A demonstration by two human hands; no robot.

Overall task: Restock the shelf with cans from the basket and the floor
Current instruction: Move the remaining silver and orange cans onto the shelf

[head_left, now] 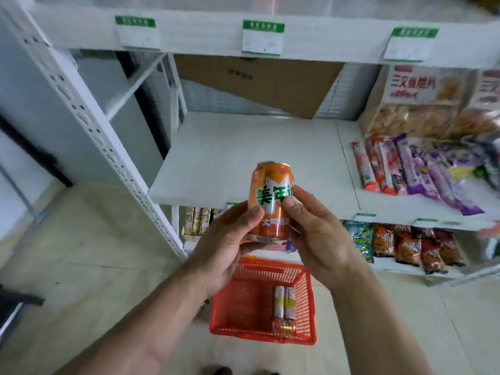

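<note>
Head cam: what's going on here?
A person stands at a store shelf, holding an upright orange can in both hands: the left hand wraps its lower side and the right hand pinches it from the other side. The can is in the air before the bare shelf board, not yet set down. On the floor below, a red basket holds more cans, lying down. Snack packs fill the shelf's right side.
</note>
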